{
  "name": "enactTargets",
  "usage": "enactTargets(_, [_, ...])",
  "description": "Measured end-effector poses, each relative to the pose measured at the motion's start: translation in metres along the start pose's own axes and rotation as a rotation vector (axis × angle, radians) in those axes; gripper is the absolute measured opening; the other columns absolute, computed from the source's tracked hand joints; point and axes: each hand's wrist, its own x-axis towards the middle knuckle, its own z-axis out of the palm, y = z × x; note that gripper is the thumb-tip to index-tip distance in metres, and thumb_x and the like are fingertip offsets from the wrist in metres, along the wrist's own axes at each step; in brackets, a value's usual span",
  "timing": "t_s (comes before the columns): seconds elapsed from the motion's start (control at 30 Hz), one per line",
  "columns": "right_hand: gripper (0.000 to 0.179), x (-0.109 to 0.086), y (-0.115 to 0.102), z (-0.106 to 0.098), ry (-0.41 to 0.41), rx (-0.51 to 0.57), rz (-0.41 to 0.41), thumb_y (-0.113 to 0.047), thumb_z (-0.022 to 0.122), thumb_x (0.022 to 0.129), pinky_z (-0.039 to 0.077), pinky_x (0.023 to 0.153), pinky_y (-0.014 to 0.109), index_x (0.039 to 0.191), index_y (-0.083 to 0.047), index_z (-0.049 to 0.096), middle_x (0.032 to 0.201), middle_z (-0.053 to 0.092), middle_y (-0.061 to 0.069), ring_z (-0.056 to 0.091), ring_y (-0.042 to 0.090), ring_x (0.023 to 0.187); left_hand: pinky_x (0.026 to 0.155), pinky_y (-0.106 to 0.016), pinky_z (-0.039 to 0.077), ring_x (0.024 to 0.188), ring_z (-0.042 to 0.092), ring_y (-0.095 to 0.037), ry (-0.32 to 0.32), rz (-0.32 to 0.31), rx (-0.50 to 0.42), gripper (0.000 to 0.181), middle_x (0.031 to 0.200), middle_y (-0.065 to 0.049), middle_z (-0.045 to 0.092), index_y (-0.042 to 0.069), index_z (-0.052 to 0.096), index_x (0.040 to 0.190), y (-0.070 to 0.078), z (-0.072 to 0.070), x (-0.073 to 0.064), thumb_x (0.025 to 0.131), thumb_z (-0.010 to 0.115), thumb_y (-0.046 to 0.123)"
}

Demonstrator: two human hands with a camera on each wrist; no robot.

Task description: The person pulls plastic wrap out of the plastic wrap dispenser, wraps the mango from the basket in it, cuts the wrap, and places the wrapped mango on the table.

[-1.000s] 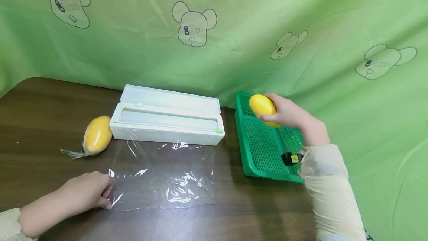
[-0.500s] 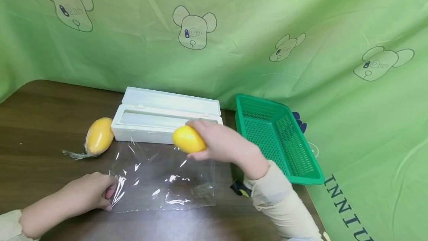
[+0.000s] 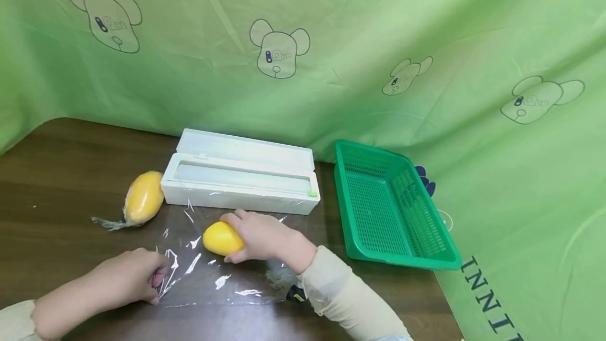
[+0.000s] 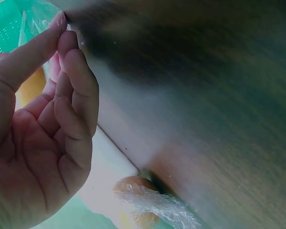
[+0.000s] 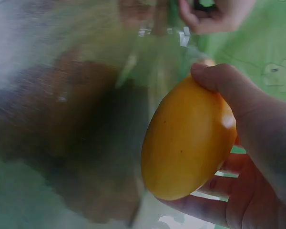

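My right hand (image 3: 265, 240) grips a bare yellow mango (image 3: 221, 238) over the sheet of cling film (image 3: 203, 283). In the right wrist view the mango (image 5: 188, 143) lies between the thumb and the fingers. My left hand (image 3: 134, 276) pinches the near left corner of the film between thumb and fingertip; the pinch shows at the top of the left wrist view, with the other fingers loosely bent. The clear film runs out from the white cling film box (image 3: 241, 198), whose lid stands open at the back. A film-wrapped mango (image 3: 144, 197) with a twisted tail lies left of the box.
A green plastic basket (image 3: 347, 225) with perforated sides stands right of the box. Behind the dark wooden table (image 3: 85, 157) hangs a green curtain (image 3: 341, 25) with printed bear heads. A small black item (image 3: 295, 293) sits at the right wrist.
My right hand has carried the mango leftward from above the green basket to over the film. The left hand stays at the film's corner. The head view has tilted slightly.
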Motion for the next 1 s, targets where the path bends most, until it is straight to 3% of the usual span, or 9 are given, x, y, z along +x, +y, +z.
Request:
enactTargets(0.3, [0.081,0.001,0.000,0.016,0.012,-0.004,0.001,-0.052,0.082,0.083,0.053,0.083,0.025,0.146,-0.013,0.047,0.123,0.061,0.000,0.062,0.011,0.102,0.054,-0.030,0.038,0.059,0.045,-0.011,-0.038,-0.039,0.005,0.048,0.065,0.008,0.047,0.020,0.048,0.068,0.004,-0.001,0.001,0.059,0.094,0.009])
enactTargets(0.57, [0.076,0.001,0.004,0.017,0.042,0.047,0.006,-0.053,0.085,0.080,0.053,0.081,0.025,0.135,-0.013,0.048,0.115,0.064,0.000,0.062,0.011,0.098,0.053,-0.027,0.035,0.058,0.041,-0.008,-0.025,0.043,0.001,0.047,0.063,0.010,0.044,0.021,0.046,0.069,0.001,-0.016,-0.001,0.063,0.091,0.010])
enactTargets(0.83, [0.076,-0.001,0.003,0.017,0.086,-0.022,-0.009,-0.059,0.085,0.076,0.045,0.081,0.024,0.130,-0.016,0.055,0.116,0.068,-0.006,0.053,0.012,0.095,0.053,-0.024,0.034,0.058,0.039,-0.001,-0.033,0.227,-0.205,0.045,0.064,0.015,0.040,0.020,0.046,0.074,0.009,-0.044,-0.001,0.074,0.090,0.016])
enactTargets(1.0, [0.078,-0.004,0.004,0.017,0.123,-0.058,-0.045,-0.061,0.084,0.076,0.047,0.086,0.024,0.133,-0.015,0.057,0.122,0.064,-0.004,0.055,0.014,0.100,0.054,-0.023,0.040,0.059,0.045,-0.001,0.011,0.254,-0.342,0.034,0.065,0.015,0.047,0.018,0.052,0.081,0.026,-0.058,0.009,0.082,0.086,0.019])
